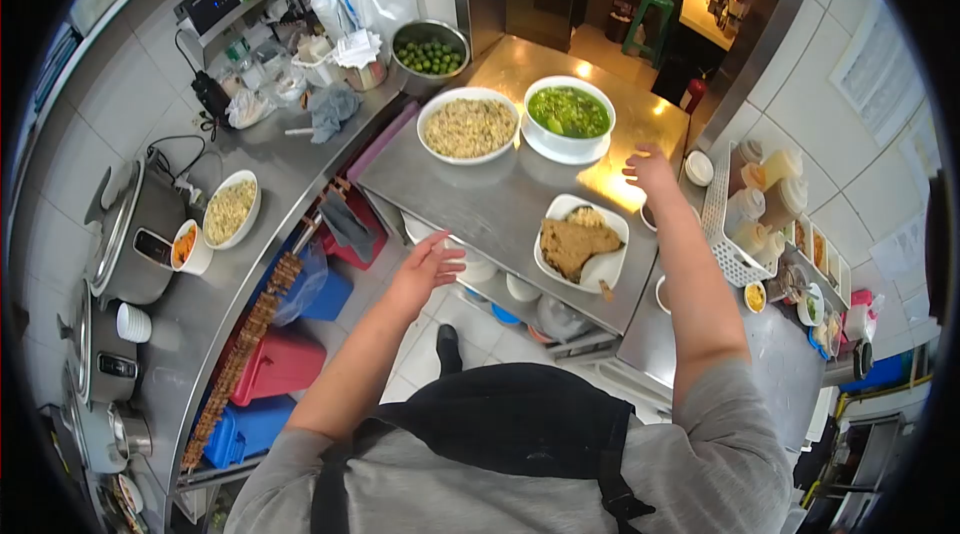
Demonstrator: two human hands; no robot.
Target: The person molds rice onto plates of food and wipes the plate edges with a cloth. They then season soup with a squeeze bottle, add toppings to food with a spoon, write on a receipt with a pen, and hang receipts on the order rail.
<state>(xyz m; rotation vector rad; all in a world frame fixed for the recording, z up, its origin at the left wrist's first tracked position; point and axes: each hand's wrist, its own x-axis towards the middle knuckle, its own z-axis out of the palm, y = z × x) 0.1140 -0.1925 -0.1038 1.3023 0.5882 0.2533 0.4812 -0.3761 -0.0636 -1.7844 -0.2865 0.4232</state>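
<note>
My left hand (425, 272) hangs in the air before the near edge of the steel counter (440, 189), fingers apart and holding nothing. Over the right side of that counter is my right hand (650, 174), its fingers stretched out with nothing in them. Left of it stands a white bowl of green soup (569, 112) on a white plate (566, 151). A large white bowl of fried rice (468, 126) sits beside the soup. Nearer to me, a square white bowl (548, 274) holds a browned, flat piece of food (580, 250) over some rice.
A steel bowl of small green fruits (430, 56) stands at the back left. On the left counter are another rice bowl (231, 209), a cup of orange pieces (190, 247) and large cookers (140, 234). To the right, a white basket (738, 224) holds sauce bottles. Skewers (245, 354) line the left counter's edge.
</note>
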